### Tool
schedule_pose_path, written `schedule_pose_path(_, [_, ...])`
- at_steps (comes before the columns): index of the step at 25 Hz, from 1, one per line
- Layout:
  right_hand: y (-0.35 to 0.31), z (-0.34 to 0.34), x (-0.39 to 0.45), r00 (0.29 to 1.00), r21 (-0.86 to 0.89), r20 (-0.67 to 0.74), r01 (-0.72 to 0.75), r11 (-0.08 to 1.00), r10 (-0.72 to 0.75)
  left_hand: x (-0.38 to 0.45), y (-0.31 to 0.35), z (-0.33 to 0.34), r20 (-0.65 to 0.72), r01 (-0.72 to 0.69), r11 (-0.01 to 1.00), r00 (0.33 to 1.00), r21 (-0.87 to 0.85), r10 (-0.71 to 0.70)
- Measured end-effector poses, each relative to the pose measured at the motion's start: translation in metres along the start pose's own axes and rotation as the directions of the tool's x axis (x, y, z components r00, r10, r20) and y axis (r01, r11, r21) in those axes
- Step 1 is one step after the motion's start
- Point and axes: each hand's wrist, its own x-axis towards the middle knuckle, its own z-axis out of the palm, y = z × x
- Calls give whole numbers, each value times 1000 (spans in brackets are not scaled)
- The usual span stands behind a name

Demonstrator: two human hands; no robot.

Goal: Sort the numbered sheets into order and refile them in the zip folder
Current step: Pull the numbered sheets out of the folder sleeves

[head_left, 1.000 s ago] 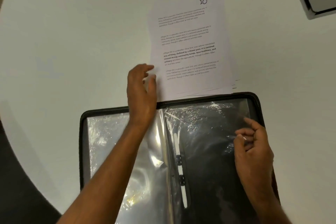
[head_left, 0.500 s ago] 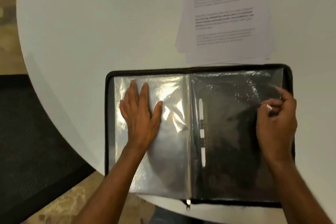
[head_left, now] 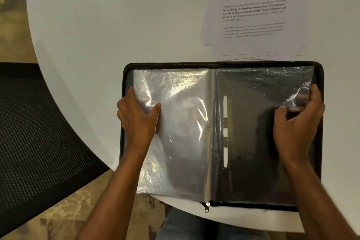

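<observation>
The black zip folder lies open on the white table, its clear plastic sleeves spread to both sides. My left hand grips the outer edge of the left sleeves, fingers tucked under them and thumb on top. My right hand grips the outer edge of the right sleeves, lifting a crinkled corner. A stack of printed sheets lies just beyond the folder at the upper right; its page number is out of view.
The round white table ends close to me; the folder's near left corner overhangs its edge. A black mesh chair stands at the left. The zip pull hangs at the folder's near edge.
My left hand left the sheets, lay flat on the left sleeves, then slid to their outer edge and gripped it. My right hand moved to the right sleeves' outer edge.
</observation>
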Motion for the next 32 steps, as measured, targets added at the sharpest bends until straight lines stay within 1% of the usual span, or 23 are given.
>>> schedule_pose_path(4, [4,2,1,1000,-15,4,27,1000,-26,13,2,-12,76,71,984,995,-164,-59])
schedule_pose_path(7, [5,2,1,999,-16,9,34,999,-34,17,-2,-16,166,122,935,984,-332,-70])
schedule_pose_path(11, [6,0,2,1000,2,28,-3,1000,2,14,9,-30,197,37,939,980,-342,33])
schedule_pose_path(12, [6,-1,1,999,5,32,-8,1000,7,11,17,-34,234,39,927,971,-373,53])
schedule_pose_path(14, [6,-3,1,999,7,36,-13,1000,12,3,39,-43,318,88,889,946,-450,67])
schedule_pose_path(18, [6,-6,4,998,50,50,-43,998,41,-20,86,-48,494,187,812,858,-553,139])
schedule_pose_path(22, [1,-13,7,993,92,79,-100,991,93,-49,119,-12,673,336,747,714,-574,196])
schedule_pose_path(23, [1,-16,9,989,110,91,-126,986,116,-56,125,3,694,344,750,690,-564,206])
schedule_pose_path(25, [3,-21,14,982,158,104,-174,972,159,-68,133,34,699,307,771,675,-557,236])
schedule_pose_path(28, [2,-32,23,964,232,142,-253,939,224,-84,145,71,717,272,817,659,-508,227])
schedule_pose_path(30, [2,-37,28,949,275,172,-303,912,264,-93,150,90,719,171,885,657,-433,225])
schedule_pose_path(32, [3,-40,30,936,264,201,-335,905,288,-100,154,101,697,43,912,660,-408,281])
